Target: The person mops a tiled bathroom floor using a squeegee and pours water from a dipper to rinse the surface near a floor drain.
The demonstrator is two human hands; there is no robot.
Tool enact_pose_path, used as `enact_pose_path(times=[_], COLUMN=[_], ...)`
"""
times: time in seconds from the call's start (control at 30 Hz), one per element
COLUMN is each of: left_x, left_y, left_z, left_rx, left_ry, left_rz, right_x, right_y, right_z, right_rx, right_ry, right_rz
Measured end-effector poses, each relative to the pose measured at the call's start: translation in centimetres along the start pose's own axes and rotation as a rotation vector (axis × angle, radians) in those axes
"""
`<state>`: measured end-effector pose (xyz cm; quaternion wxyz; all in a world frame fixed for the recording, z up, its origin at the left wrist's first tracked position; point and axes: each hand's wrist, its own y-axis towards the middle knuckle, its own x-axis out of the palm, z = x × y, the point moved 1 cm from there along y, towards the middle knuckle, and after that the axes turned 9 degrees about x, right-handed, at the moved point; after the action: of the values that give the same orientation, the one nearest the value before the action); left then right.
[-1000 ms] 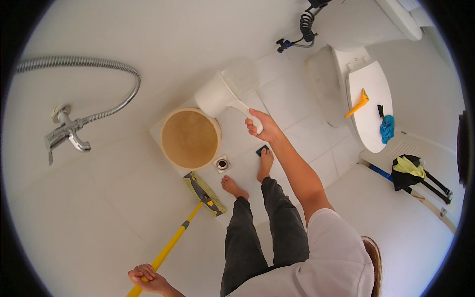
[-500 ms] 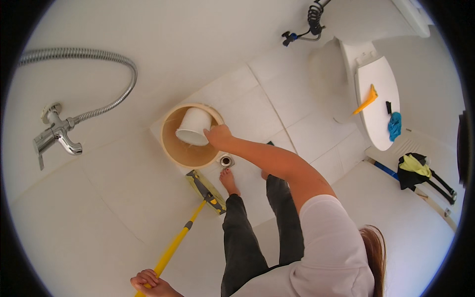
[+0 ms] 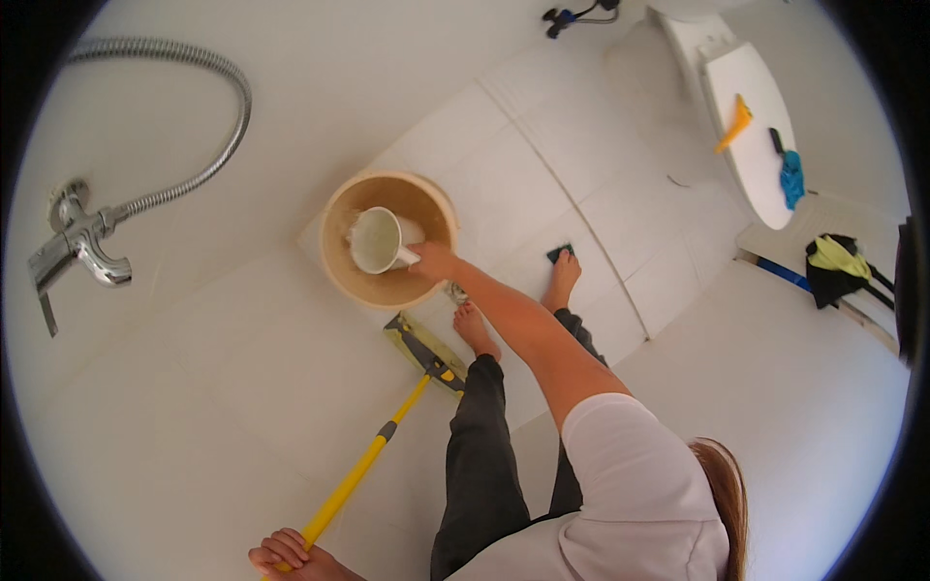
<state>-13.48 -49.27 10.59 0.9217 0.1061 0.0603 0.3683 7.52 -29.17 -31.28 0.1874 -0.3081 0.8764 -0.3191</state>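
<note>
My right hand is closed round the handle of a white dipper inside a round beige bucket. The dipper's mouth faces up toward me, and its inside looks pale; how much water it holds is hard to tell. At the lower edge my left hand grips the yellow pole of a flat mop. The mop's grey and yellow head rests on the floor, just in front of the bucket and beside my bare left foot.
A chrome tap with a metal hose sticks out from the left wall. On the toilet's white lid lie an orange tool and a blue cloth. Beside it a step carries a black and yellow item. A dark pad touches my right toes.
The dipper has turned from tipped over, bottom side up, to mouth up inside the bucket. My right foot has stepped forward to the dark pad. The view has shifted slightly.
</note>
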Motion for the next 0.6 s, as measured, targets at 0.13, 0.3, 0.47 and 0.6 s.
enact_pose_path(times=[0.13, 0.3, 0.47, 0.6], left_x=[1.9, 1.1, 2.2, 1.8], left_y=[1.0, 1.8, 0.8, 0.1], left_z=[0.0, -0.2, 0.2, 0.1], left_rx=[-0.064, -0.096, -0.083, -0.053], left_ry=[0.073, 0.056, 0.072, 0.085], left_rz=[0.113, 0.046, 0.051, 0.067], right_x=[-4.1, -12.2, -25.6, -35.3], right_y=[-9.7, -19.4, -21.2, -20.1], right_z=[-0.8, -0.7, 4.6, 8.7], right_rx=[0.023, -0.077, -0.013, -0.032], right_ry=[0.923, 1.25, 1.457, 1.447], right_rz=[-0.078, 0.066, 0.315, 0.506])
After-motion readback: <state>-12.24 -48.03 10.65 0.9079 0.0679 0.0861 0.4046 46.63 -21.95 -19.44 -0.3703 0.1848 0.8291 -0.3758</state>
